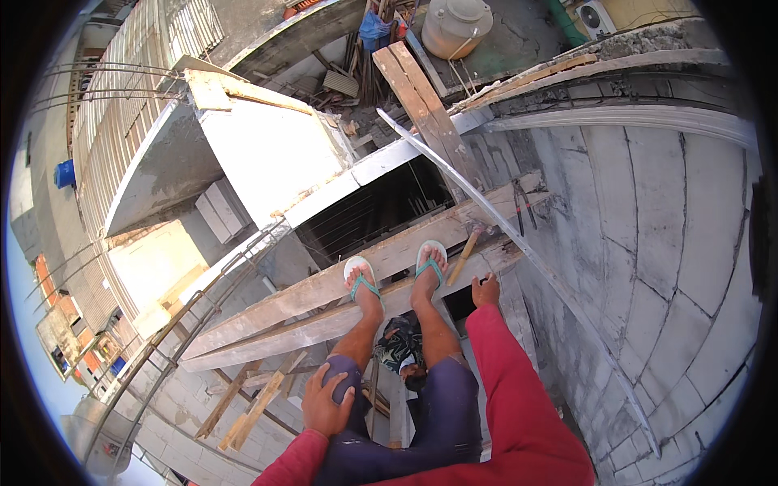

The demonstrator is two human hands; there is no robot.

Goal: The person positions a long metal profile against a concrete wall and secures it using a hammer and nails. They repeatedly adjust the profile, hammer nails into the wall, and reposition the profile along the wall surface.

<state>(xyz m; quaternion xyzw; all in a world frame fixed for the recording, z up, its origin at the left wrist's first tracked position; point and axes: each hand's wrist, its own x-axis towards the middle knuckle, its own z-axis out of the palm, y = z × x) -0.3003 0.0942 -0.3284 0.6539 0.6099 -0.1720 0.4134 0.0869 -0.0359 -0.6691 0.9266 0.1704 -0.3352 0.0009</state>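
While our left hand (328, 401) rests on our left thigh with its grip spread apart, our right hand (486, 292) hovers with fingers partly curled, and we cannot tell whether that grip holds anything. Just beside it, the wooden-handled hammer (463, 257) lies on the planks (284, 304) under our sandalled feet (433, 257), near the dark-handled pincers (519, 209) and the block wall (648, 211).
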